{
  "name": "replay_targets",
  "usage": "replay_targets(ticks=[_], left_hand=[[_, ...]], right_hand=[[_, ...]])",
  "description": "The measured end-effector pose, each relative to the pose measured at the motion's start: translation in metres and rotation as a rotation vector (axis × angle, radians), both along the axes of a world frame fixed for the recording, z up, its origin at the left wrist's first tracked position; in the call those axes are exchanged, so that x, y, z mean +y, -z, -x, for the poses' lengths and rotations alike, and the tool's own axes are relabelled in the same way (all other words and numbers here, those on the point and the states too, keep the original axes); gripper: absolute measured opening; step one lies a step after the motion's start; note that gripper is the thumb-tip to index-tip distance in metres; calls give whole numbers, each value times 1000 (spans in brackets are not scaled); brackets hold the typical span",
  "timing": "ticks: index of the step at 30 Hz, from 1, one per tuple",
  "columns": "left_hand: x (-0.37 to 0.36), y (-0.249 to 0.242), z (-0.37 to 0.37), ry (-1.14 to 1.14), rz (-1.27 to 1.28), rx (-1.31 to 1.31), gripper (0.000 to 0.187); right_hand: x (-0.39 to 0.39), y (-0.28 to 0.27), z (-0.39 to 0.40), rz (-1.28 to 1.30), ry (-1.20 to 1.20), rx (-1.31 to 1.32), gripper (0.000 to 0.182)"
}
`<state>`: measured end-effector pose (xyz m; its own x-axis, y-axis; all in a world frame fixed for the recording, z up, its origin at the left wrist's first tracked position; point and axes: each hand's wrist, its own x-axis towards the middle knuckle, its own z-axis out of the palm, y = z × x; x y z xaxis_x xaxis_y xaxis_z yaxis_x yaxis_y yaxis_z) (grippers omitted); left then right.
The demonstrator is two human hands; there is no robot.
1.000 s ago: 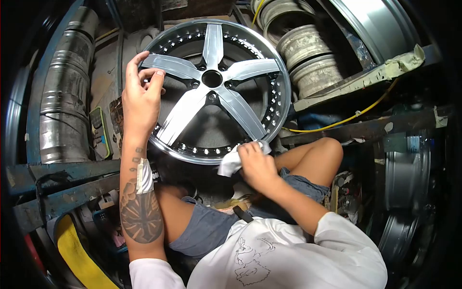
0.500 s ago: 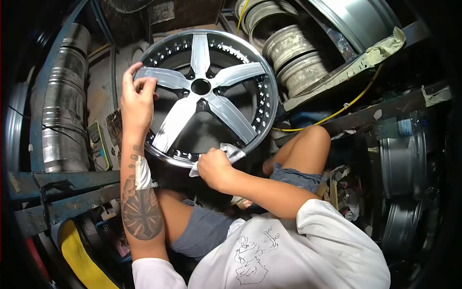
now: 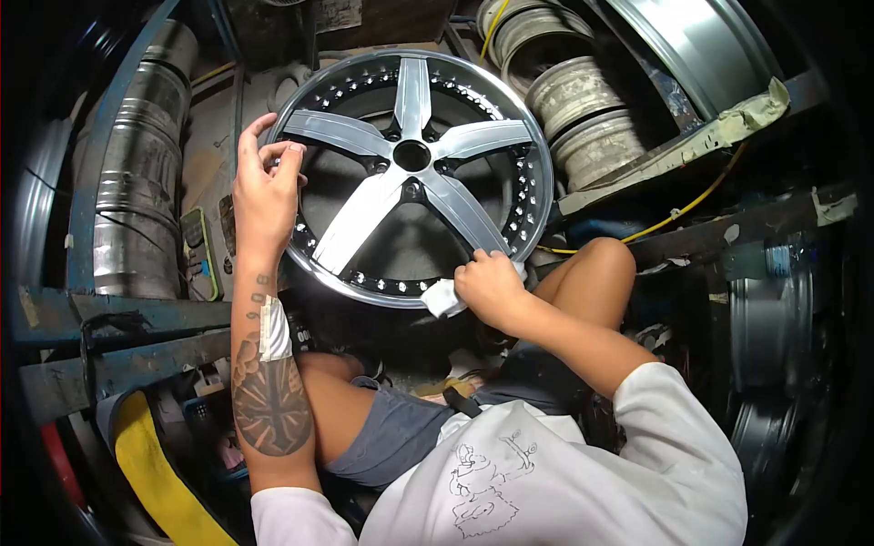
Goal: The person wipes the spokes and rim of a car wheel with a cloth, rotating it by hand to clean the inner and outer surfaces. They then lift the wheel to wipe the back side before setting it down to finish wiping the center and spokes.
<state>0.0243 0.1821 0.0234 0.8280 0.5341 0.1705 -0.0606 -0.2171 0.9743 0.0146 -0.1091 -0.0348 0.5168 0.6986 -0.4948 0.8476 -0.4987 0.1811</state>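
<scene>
A five-spoke wheel rim (image 3: 411, 100) with a polished lip faces up in front of me. At its left edge is my left hand (image 3: 266, 187), thumb and fingers curled around the lip by the left spoke. My right hand (image 3: 492, 287) is closed on a white cloth (image 3: 442, 298) at the lower right of the lip, near the end of the lower right spoke. Part of the cloth is hidden under my fingers.
Stacked bare rims (image 3: 583, 91) stand behind at the right, beside a metal frame with a yellow hose (image 3: 675, 214). Silver cylinders (image 3: 137, 173) line the left. A phone-like object (image 3: 202, 255) lies beside them. My knee (image 3: 605, 264) is close below the rim's right side.
My right hand has slid the cloth rightward along the lower edge of the lip. My left hand stays at the left edge. The whole view has shifted slightly.
</scene>
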Motion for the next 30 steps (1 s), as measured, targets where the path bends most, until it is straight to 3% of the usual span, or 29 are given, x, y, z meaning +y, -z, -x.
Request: replay_targets(ticks=[3, 4, 6, 11, 14, 16, 18, 21, 22, 23, 24, 26, 30], left_hand=[[0, -4, -1, 2, 41, 8, 48], [-1, 2, -5, 21, 36, -4, 48], [-9, -6, -4, 34, -16, 16, 49], [-1, -14, 3, 36, -14, -19, 48], [10, -12, 6, 6, 76, -57, 48], [7, -11, 0, 5, 104, -67, 47], [1, -13, -5, 14, 135, -100, 47], [-1, -13, -4, 8, 80, -75, 46], [2, -11, -3, 1, 82, -66, 46], [6, -12, -1, -9, 81, -69, 46], [10, -14, 3, -23, 79, -71, 45], [19, -14, 8, -64, 108, -63, 45], [12, -10, -1, -74, 199, -69, 44]], right_hand=[[55, 10, 25, 90, 10, -37, 9], [76, 25, 35, -149, -52, -84, 10], [106, 14, 36, -303, 34, 36, 9], [-17, 37, 29, -596, 82, -164, 10], [-9, 31, 30, -503, 99, -216, 11], [56, 33, 45, -531, 199, 44, 12], [120, 27, 52, -483, 210, 106, 17], [97, 49, 64, -678, 136, -129, 21], [65, 59, 64, -700, 157, -86, 25], [31, 52, 59, -725, 146, -116, 14], [2, 37, 50, -648, 208, -27, 26], [-38, 35, 39, -628, 98, -279, 24], [33, 42, 55, -503, 172, -137, 17]])
